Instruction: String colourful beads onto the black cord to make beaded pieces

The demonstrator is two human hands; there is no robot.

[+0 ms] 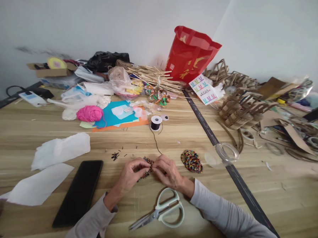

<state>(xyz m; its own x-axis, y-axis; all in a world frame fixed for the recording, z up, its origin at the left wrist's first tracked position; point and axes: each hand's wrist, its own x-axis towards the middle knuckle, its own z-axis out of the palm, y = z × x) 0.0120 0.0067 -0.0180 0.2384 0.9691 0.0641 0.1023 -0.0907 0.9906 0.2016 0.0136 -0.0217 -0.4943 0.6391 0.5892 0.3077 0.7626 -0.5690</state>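
My left hand [131,175] and my right hand [167,172] meet over the wooden table [176,139], both pinched on a small piece of multicoloured beadwork [147,167]. A black thread [156,140] runs from the beadwork up to a black thread spool [156,122]. A finished round beaded disc [191,161] lies just right of my right hand. Pale green scissors [164,211] rest below my wrists.
A black phone [80,190] and white paper sheets [59,149] lie at the left. A clear lid [224,153] sits right of the disc. Pink yarn [89,113], coloured paper, a red bag [190,55] and cardboard baskets [241,107] crowd the back and right.
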